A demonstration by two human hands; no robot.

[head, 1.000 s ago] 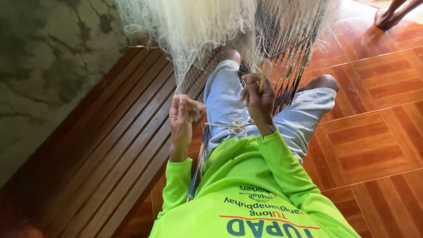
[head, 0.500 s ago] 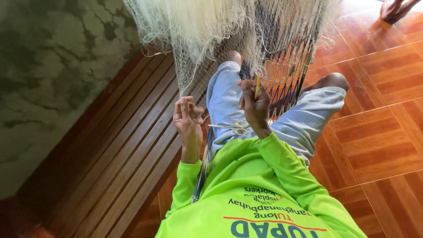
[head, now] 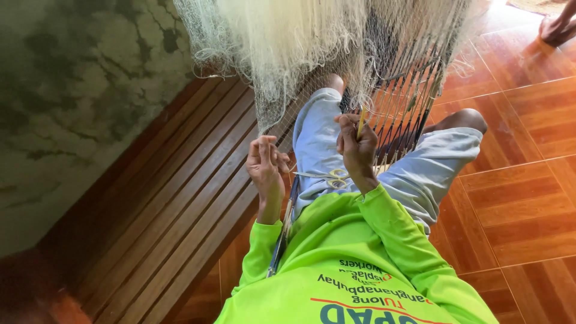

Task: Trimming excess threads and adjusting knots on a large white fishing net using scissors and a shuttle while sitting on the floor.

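A pale fishing net [head: 300,54] hangs down in front of me and drapes over my knees. My right hand [head: 355,147] is closed around a thin yellow netting needle [head: 362,122], held upright against the mesh. My left hand [head: 266,167] pinches strands of the net at its lower left edge, fingers curled. Small scissors [head: 327,176] with yellow handles lie on my lap between the two hands. I sit in light grey shorts [head: 420,171] and a bright green long-sleeved shirt [head: 336,252].
A slatted wooden bench [head: 174,210] runs under me to the left, beside a stained concrete wall [head: 66,108]. Reddish floor tiles [head: 516,198] lie to the right. Another person's foot [head: 558,24] shows at the top right corner.
My left hand has dropped slightly and moved toward my lap. The right hand keeps the needle at the mesh, nearly unchanged.
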